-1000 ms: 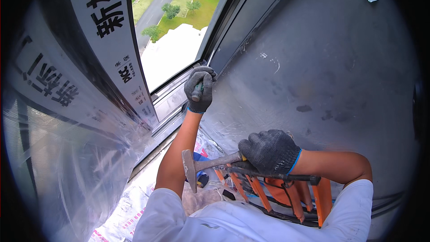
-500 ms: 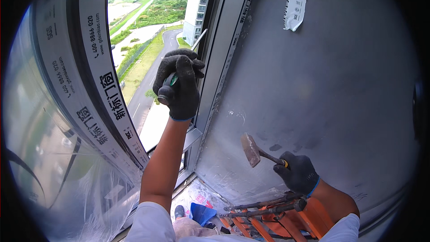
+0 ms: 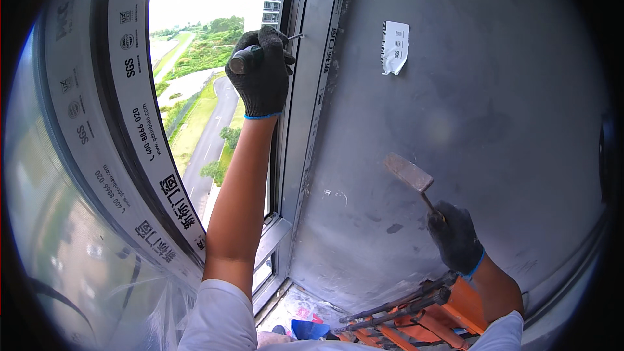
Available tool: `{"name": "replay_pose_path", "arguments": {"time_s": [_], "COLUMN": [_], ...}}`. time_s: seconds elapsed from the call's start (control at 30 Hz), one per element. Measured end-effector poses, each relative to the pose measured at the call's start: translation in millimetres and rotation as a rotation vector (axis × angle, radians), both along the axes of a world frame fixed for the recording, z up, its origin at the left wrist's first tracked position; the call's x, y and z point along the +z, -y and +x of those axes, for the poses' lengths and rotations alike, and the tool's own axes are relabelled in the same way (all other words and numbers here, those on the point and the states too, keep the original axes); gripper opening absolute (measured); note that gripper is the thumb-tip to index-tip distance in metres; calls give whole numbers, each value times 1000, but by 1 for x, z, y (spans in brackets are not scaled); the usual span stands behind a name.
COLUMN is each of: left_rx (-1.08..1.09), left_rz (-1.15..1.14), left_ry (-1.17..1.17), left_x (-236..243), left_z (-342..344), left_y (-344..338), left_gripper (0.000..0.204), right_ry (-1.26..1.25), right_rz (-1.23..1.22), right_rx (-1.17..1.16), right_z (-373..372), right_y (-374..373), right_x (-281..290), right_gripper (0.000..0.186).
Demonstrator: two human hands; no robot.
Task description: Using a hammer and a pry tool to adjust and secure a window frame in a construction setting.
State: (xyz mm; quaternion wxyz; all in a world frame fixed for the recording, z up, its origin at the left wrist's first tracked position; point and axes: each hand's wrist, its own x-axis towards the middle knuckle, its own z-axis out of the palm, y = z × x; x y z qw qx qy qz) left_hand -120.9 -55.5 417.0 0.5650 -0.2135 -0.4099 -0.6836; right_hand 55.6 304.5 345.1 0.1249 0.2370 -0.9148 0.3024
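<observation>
My left hand, in a dark knit glove with a blue cuff, is raised at the window opening. Its fingers wrap around a screwdriver whose thick handle end shows. The thin shaft points right, its tip at the metal window frame; whether it touches is hard to tell. Lower on the right, my right hand, gloved alike, is closed on the handle of a hammer. The hammer's worn, dusty rectangular head stands up and left of that hand, in front of the grey wall.
A torn white label sticks to the grey wall. To the left stands a window sash wrapped in printed protective film. Below right is an orange ladder with dark rails. A blue object lies on the littered floor. Outside, far below, runs a road.
My left hand has gone up along the frame, and the screwdriver's shaft now points at the frame. My right hand has shifted right, turning the hammer head upward. The view has tilted up.
</observation>
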Motion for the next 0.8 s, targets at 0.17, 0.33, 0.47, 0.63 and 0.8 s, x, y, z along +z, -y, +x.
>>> {"name": "replay_pose_path", "arguments": {"time_s": [0.17, 0.33, 0.47, 0.63, 0.8], "left_rx": [8, 11, -24, 393, 310], "left_rz": [15, -7, 2, -368, -349], "left_ry": [-19, -54, -20, -55, -123], "left_x": [1, 5, 5, 5, 13], "left_z": [1, -5, -2, -19, -30], "left_y": [-1, 11, 23, 16, 24], "left_gripper": [24, 27, 28, 12, 11], "right_ry": [-81, -90, -164, -484, -978], "right_rz": [15, -25, -103, 66, 509], "right_rx": [72, 87, 170, 184, 233], "right_z": [-6, -13, -26, -27, -35], "right_y": [16, 32, 49, 90, 135], "right_x": [6, 30, 67, 130, 164], "right_gripper": [34, 33, 31, 34, 27]}}
